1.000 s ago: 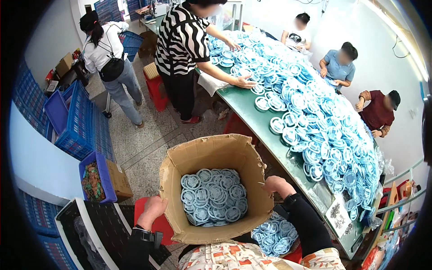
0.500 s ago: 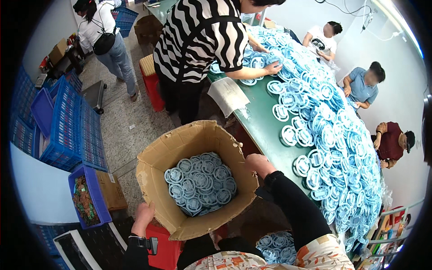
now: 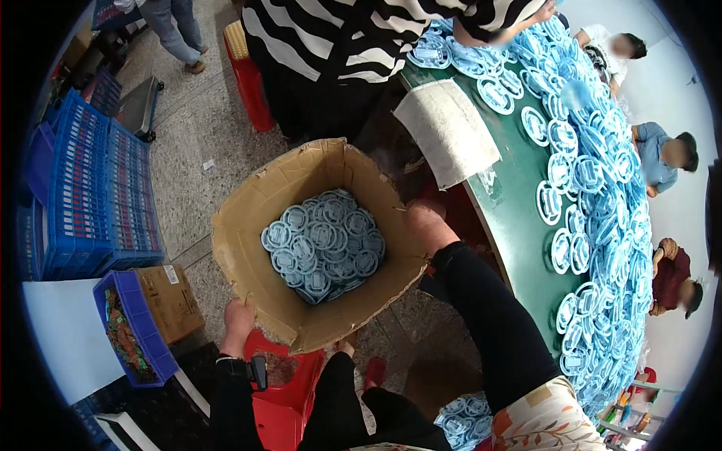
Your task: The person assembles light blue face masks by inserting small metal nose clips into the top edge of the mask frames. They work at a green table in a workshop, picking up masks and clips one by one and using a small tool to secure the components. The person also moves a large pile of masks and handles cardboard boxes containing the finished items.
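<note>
A cardboard box [image 3: 252, 199] with worn, uneven edges is held open-side up in front of me. Many round pale-blue plastic pieces [image 3: 323, 237] lie at its bottom. My left hand [image 3: 238, 319] grips the near left part of the rim, fingers closed over the cardboard. At the right side of the rim, my right hand [image 3: 426, 224] is closed on the edge; its fingertips are partly hidden. A green table [image 3: 519, 240] stands to my right, heaped with similar light-blue round pieces [image 3: 602, 225].
A red stool [image 3: 282, 391] is by my legs. Blue crates [image 3: 83, 188] and a purple bin [image 3: 143, 331] stand left. A person in a striped top [image 3: 316, 45] leans over the table ahead; several others are around. A pale cloth [image 3: 447, 131] hangs over the table edge.
The box, still in both hands, sits slightly higher and further left in view. The table and crates have shifted as my view moved, and more of the red stool shows.
</note>
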Tool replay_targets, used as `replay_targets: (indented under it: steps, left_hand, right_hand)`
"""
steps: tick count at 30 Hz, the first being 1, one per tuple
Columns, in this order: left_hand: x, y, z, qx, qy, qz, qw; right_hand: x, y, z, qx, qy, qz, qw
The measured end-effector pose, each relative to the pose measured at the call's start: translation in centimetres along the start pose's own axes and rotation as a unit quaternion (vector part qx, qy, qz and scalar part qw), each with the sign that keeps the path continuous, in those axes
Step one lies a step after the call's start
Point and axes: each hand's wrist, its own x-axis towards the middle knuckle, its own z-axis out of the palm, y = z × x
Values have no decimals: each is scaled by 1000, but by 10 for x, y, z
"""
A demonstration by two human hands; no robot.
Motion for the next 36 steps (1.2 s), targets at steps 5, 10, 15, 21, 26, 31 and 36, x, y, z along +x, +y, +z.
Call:
replay_targets:
  steps: [5,10,15,21,26,31,36]
  left_hand:
    - [24,43,-10,154,18,22,988]
    - [42,9,4,112,-22,63,992]
    - [-6,14,-4,-64,-86,-88,990]
    - [-107,-100,35,-181,1,-183,966]
    - [-226,-70,102,323,-300,103,892]
    - [-261,-62,158,396,-310,98,859]
    - [-215,-197,198,493,-415,161,747]
  right_hand:
    - [-63,17,27,87,146,-24,985]
    - [-220,57,88,163,137,-84,973]
    - [-377,94,181,222,-81,2,972]
    - [-527,139,247,306,-19,95,947]
    - [-625,158,311,390,54,188,900]
    - [-699,167,361,389,-46,255,884]
    - [-731,153,413,416,-161,282,849]
